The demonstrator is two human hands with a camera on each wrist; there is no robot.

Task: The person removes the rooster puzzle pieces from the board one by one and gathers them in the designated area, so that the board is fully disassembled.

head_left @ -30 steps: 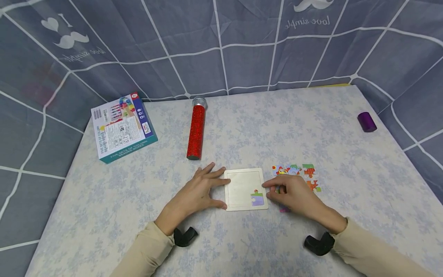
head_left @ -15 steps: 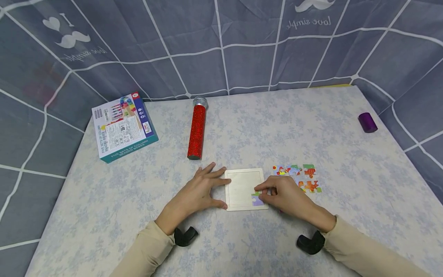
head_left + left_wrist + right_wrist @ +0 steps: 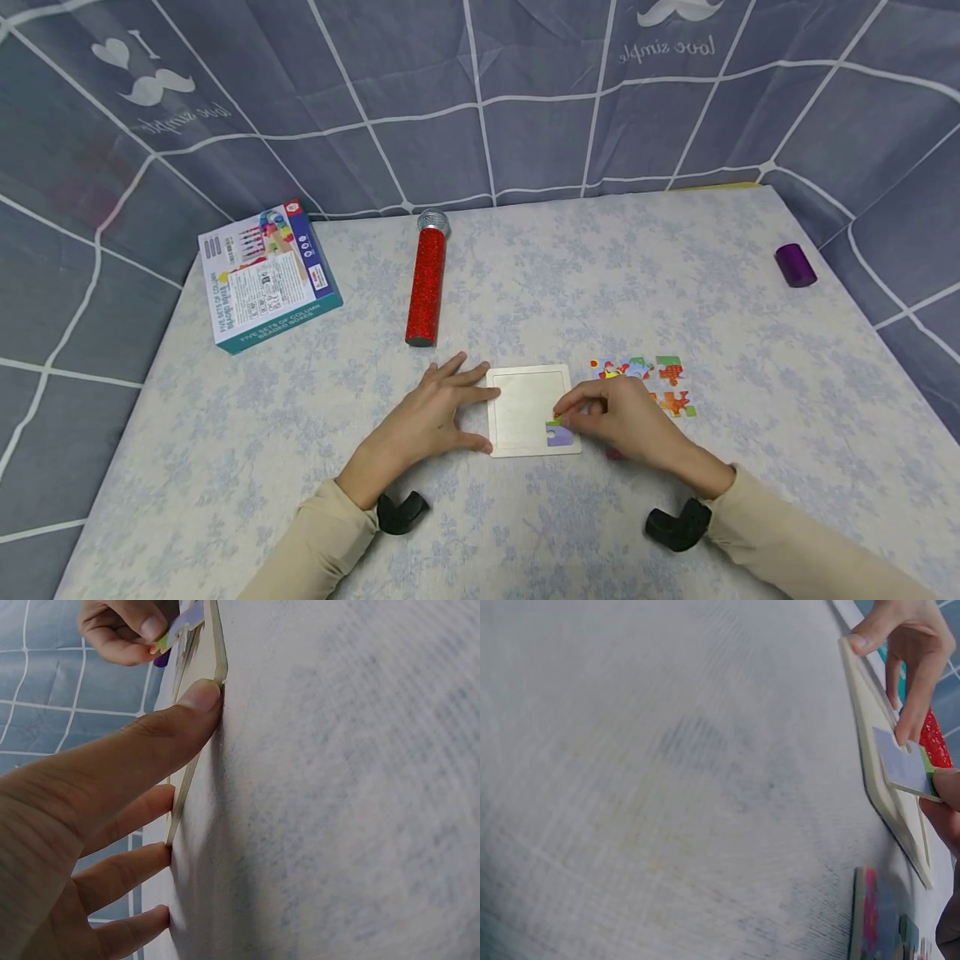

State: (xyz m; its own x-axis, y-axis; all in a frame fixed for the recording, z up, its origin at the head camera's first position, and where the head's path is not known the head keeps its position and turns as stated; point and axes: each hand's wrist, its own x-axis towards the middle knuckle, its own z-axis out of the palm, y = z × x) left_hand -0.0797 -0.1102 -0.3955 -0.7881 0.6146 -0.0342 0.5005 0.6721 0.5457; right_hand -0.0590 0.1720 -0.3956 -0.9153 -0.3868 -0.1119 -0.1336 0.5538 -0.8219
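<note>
A shallow square puzzle tray [image 3: 522, 408] of pale wood lies on the tablecloth between the hands. My left hand [image 3: 420, 423] rests at its left edge, fingers spread and fairly straight, with the thumb at the near corner. Over the tray's lower right corner, my right hand [image 3: 628, 421] pinches a lilac and green puzzle piece [image 3: 558, 435] between thumb and fingers. The right wrist view shows this puzzle piece [image 3: 901, 761] tilted and raised off the tray floor. Right of the tray lie several colourful loose puzzle pieces [image 3: 670, 371], partly hidden by my right hand.
A red glittery microphone [image 3: 425, 287] lies behind the tray. At the back left is a beaded-boxes carton [image 3: 270, 275], and a purple cylinder [image 3: 795, 265] lies near the right edge. A grey-blue grid curtain [image 3: 540, 142] hangs behind the table.
My right hand has moved left from the tray's right edge and taken hold of the puzzle piece in the lower right corner. My left hand has stayed in place.
</note>
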